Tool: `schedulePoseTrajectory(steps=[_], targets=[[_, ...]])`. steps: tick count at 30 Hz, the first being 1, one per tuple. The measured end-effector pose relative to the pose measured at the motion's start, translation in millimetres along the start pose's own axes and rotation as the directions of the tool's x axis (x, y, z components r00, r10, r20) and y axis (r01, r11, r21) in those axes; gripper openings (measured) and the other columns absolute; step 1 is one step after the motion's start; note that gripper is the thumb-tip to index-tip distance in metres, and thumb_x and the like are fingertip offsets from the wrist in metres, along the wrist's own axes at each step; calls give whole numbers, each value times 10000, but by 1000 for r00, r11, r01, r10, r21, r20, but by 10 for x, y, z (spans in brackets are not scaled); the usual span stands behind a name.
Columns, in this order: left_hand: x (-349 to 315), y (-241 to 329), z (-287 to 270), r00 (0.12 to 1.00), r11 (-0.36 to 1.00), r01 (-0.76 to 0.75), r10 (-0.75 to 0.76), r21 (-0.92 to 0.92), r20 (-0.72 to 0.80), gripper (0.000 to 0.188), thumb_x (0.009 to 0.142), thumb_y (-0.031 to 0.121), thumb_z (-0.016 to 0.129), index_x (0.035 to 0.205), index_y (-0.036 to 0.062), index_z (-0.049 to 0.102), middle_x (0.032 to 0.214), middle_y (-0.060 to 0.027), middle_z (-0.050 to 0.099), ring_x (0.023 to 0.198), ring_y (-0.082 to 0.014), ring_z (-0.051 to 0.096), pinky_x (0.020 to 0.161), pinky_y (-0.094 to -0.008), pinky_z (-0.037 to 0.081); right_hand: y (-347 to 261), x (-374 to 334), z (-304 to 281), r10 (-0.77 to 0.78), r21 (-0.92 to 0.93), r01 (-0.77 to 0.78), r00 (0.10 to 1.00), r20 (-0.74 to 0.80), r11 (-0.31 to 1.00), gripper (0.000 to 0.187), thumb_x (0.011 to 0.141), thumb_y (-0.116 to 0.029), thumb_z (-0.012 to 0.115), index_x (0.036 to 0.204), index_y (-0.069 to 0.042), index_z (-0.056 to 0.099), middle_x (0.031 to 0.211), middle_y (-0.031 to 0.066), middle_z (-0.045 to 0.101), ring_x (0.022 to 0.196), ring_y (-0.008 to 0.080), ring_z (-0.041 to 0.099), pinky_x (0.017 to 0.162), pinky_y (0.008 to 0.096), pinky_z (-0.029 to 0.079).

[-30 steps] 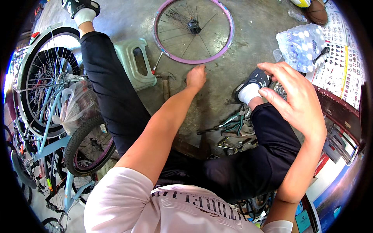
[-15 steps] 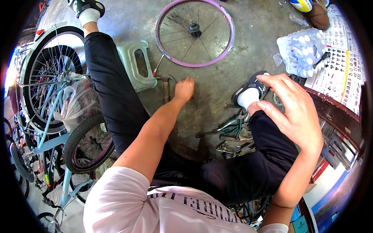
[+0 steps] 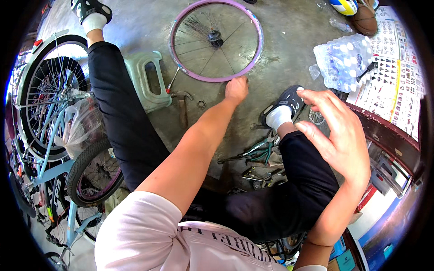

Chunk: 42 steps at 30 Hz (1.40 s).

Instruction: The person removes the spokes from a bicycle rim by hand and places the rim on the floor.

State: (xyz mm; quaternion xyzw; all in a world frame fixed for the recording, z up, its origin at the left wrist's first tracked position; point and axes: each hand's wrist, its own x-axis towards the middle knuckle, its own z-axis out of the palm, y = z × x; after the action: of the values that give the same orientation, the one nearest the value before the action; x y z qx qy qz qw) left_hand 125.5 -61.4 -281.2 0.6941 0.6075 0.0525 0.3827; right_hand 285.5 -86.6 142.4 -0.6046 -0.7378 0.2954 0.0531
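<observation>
We see the left hand (image 3: 237, 90) curled, its grip indeterminable, near the round purple spoked wheel (image 3: 215, 38); the right hand (image 3: 338, 135) loosely open, empty.

Grey concrete floor (image 3: 282, 58), purple-rimmed wheel (image 3: 215, 38), hammer (image 3: 182, 109), pliers (image 3: 269, 149), green stool (image 3: 137, 74)

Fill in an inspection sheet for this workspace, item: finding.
Surface: grey floor, stained, small debris.
Job's things: purple-rimmed wheel lying flat, no tyre, some spokes bunched.
Clutter: hammer, red-handled tool, small metal ring, pliers.
Hands: left hand curled at the wheel's near edge, contents hidden; right hand raised, open, nothing visibly held.
Cables: dark cable-like loops at bottom, unclear.
Surroundings: bicycles left; green stool; water-bottle pack and brown ball right.
</observation>
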Motion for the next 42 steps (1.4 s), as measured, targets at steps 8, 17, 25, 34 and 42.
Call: schedulePoseTrajectory(steps=[8, 17, 25, 34, 42], targets=[[-982, -627, -416, 1000, 993, -12, 14, 115, -23, 210, 958, 224, 680, 1112, 81, 690, 1070, -182, 745, 961, -414, 720, 780, -525, 590, 80, -77, -24, 5, 51, -4, 1000, -24, 999, 417, 924, -235, 748, 1283, -40, 668, 1163, 153, 692, 1054, 380, 680, 908, 432, 535], [-1676, -1097, -183, 983, 955, 126, -158, 270, 99, 356, 947, 277, 750, 1157, 66, 554, 1019, -180, 755, 884, -406, 747, 709, -529, 593, -79, -95, 10, -19, 54, 20, 1000, -17, 998, 436, 912, -258, 767, 1272, -33, 668, 1136, 151, 689, 1038, 381, 676, 891, 438, 531], [-1290, -736, -55, 995, 989, -35, 21, 143, 99, 262, 923, 206, 720, 1078, 58, 569, 979, -212, 736, 864, -447, 727, 739, -567, 577, -92, -63, -39, -13, -10, 13, 1000, 15, 1000, 441, 910, -260, 772, 1272, -34, 662, 1117, 156, 683, 1013, 389, 667, 866, 450, 525], [-218, 384, 212, 958, 961, -245, 220, 130, 184, 206, 951, 147, 610, 1146, 78, 603, 1021, -189, 736, 878, -437, 736, 748, -545, 599, 46, 18, -60, 54, -7, -54, 998, -36, 998, 448, 926, -254, 753, 1312, -49, 659, 1143, 153, 686, 1068, 358, 681, 904, 426, 529], [-500, 271, -222, 970, 990, -122, 133, -66, 205, 417, 955, 278, 667, 1317, 80, 609, 1203, -203, 710, 1103, -417, 698, 928, -523, 574, -85, 178, -21, 35, 13, -34, 999, -39, 999, 435, 931, -281, 752, 1292, -55, 668, 1153, 146, 699, 1037, 352, 691, 892, 424, 539]])
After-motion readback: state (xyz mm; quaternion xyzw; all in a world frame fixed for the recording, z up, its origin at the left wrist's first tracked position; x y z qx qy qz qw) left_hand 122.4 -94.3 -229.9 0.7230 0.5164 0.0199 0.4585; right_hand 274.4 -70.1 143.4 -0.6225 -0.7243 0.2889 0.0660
